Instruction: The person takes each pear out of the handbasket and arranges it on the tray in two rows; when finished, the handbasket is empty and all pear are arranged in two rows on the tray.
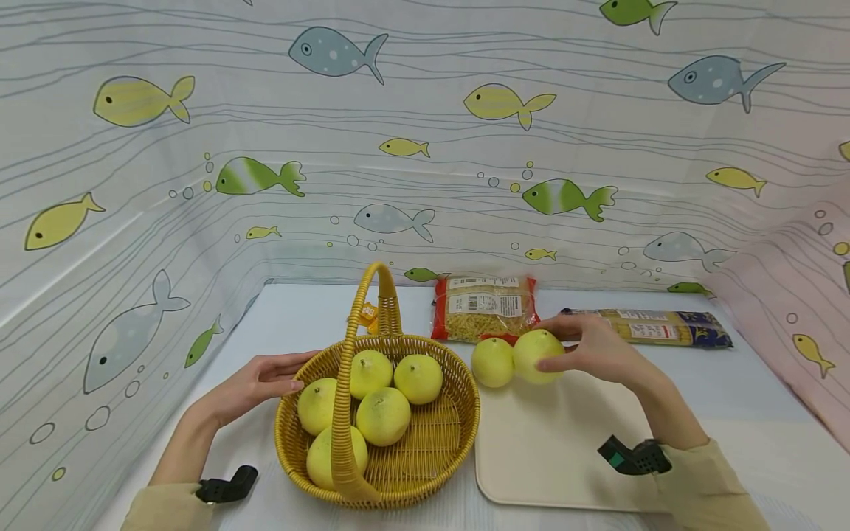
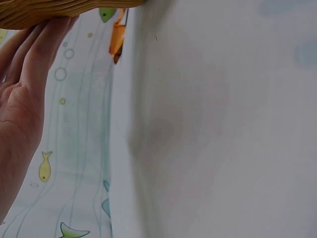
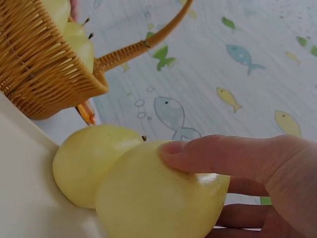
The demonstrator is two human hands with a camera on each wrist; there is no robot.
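My right hand (image 1: 591,346) grips a round yellow pear (image 1: 536,358) between thumb and fingers at the back left part of a cream tray (image 1: 564,450). A second pear (image 1: 492,363) sits against it on the left; in the right wrist view the held pear (image 3: 158,193) partly covers that second pear (image 3: 89,161). Left of the tray stands a yellow wicker basket (image 1: 425,461) with a tall handle, holding several pears (image 1: 384,417). My left hand (image 1: 255,387), fingers extended, touches the basket's left side. The left wrist view shows those fingers (image 2: 39,54) against the wicker.
A red-edged bag of pasta (image 1: 485,310) lies behind the tray. Right of it is a long dark-blue pack of spaghetti (image 1: 671,328). A small orange packet (image 1: 368,317) shows behind the basket handle. Fish-patterned cloth (image 1: 332,110) encloses the table's back and sides.
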